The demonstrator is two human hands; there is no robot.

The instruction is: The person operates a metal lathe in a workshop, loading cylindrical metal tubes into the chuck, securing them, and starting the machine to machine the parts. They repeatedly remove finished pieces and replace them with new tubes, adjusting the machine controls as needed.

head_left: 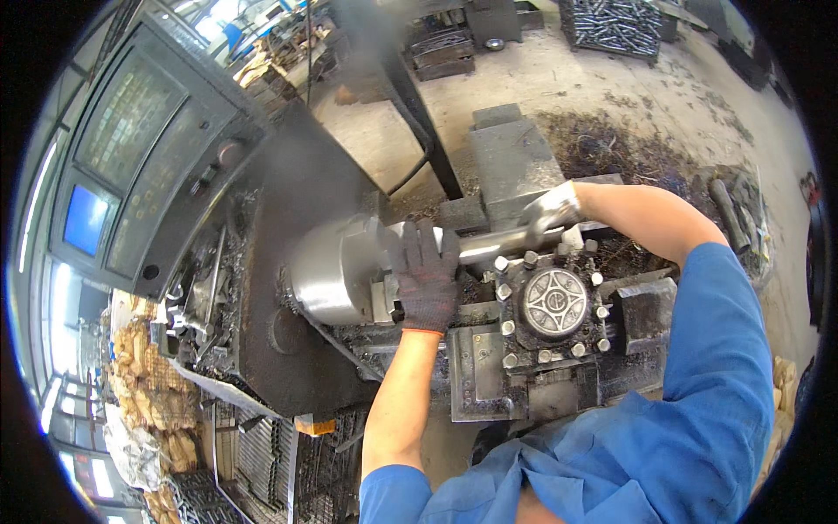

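Observation:
In a dark knitted glove, my left hand (425,275) curves over a metal shaft beside the lathe chuck (336,271), its thumb on the near side. A pale glove covers my right hand (552,212), which is closed round the shaft (489,246) farther right and slightly smeared by motion. The bright round shaft runs sideways from the chuck jaws, partly hidden under my gloves. Just nearer to me than the shaft stands a square tool post (554,306), with a round embossed cap and several bolts round its edge.
At left rises a dark control cabinet (148,157) with a lit blue screen (85,218). A dark upright post (419,113) stands beyond the chuck. Metal shavings (602,144) cover the floor behind the machine. A bin of metal parts (615,26) is at the far right.

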